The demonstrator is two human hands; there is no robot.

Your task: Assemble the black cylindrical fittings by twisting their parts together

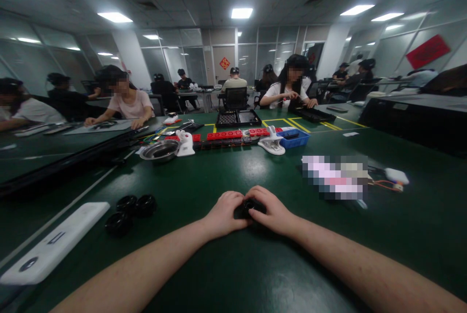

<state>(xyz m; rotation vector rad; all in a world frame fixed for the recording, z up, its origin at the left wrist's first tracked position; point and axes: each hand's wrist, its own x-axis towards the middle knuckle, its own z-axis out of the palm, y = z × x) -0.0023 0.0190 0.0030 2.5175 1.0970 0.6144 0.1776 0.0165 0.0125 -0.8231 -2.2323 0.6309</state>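
A small black round part (251, 204) with a hollow middle is between my hands, low over the green table. My left hand (224, 213) curls its fingers around the left side of it. From the right, my right hand (272, 211) grips the same part, with the thumb across its near edge. Much of the part is hidden by the fingers. Off to the left, three glossy black round parts (146, 204) that look alike stand in a cluster, beside a long white panel (60, 240).
Ahead lie a metal bowl (159, 150), white clips (272, 141), a row of red blocks (224, 135) and a blue bin (294, 138). A black bar (69, 162) runs along the left; a large black box (419, 120) stands right. Co-workers sit across the table.
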